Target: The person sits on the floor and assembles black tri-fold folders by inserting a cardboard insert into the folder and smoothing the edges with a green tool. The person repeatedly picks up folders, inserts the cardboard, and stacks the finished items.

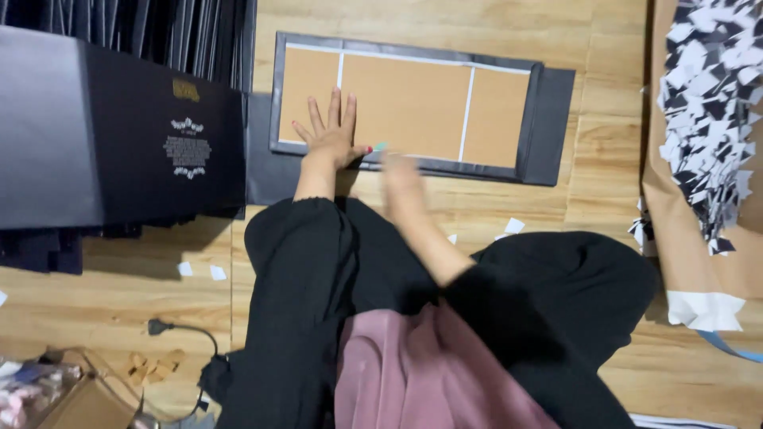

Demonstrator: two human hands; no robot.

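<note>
Looking down from the head camera, I see my left hand (332,131) spread flat, fingers splayed, pressing on the lower left corner of the flat box cover (413,107) in the upper middle of the frame. Its brown board panels, edged in black wrap, run with the long axis left to right across the wooden floor (509,210). My right hand (401,184) is blurred just below the cover's lower edge, so I cannot tell if it is open or closed. The left is on the cover; the right is just short of it. A black box (119,131) sits at upper left.
</note>
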